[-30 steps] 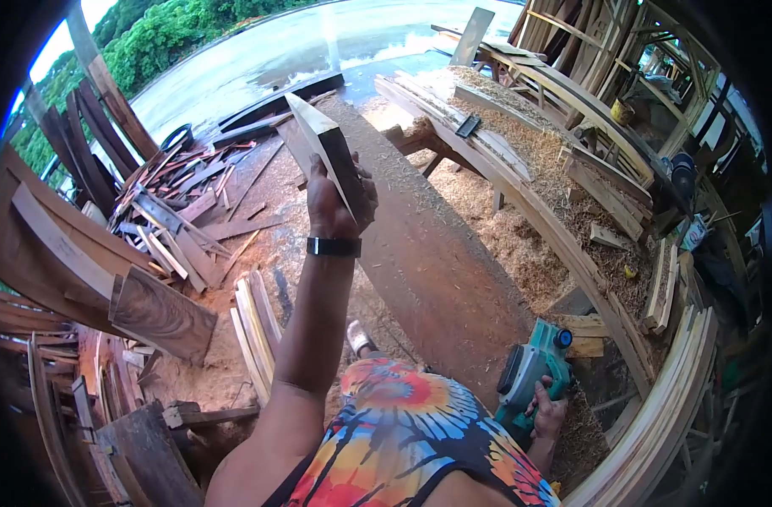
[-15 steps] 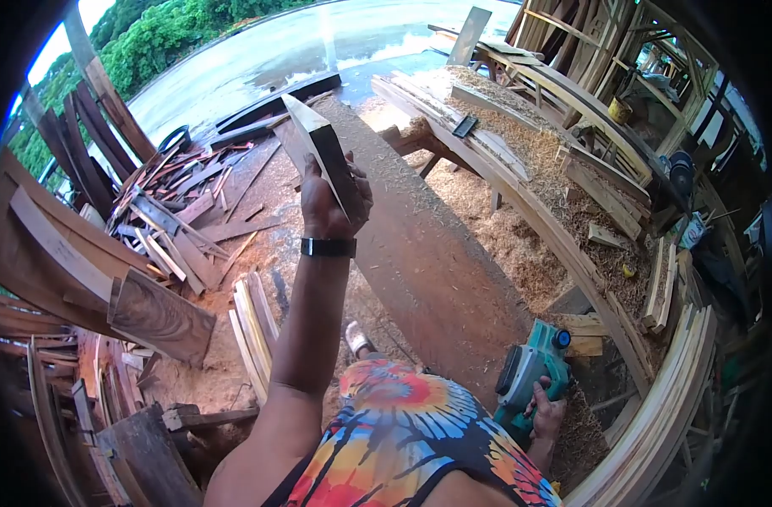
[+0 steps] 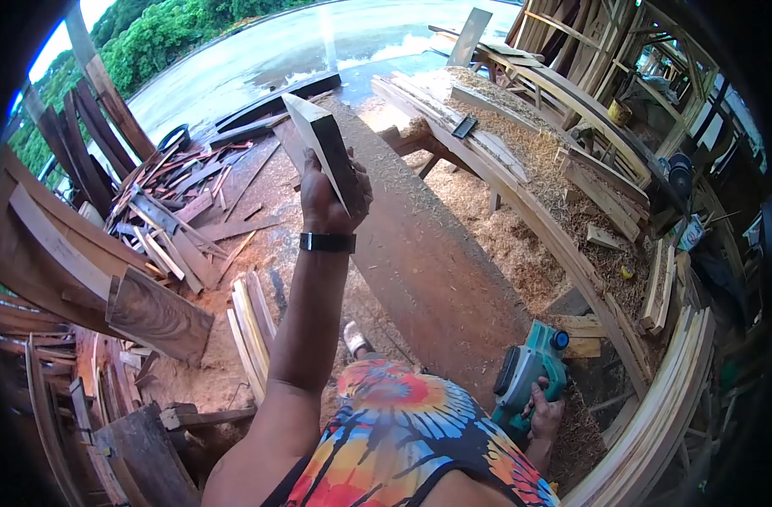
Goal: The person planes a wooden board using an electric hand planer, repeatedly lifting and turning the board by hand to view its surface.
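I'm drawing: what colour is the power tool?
The power tool is teal and black, best in head view.

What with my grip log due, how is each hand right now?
Left hand: closed around a piece of wood, held up.
Right hand: closed on a green power tool.

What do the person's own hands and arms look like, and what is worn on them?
Both hands, left and right, are bare, without gloves. The left wrist has a dark band with a small shiny part. No sleeve covers the left arm; the right arm is mostly hidden. The top is multicoloured, with red, orange, blue and black in burst patterns.
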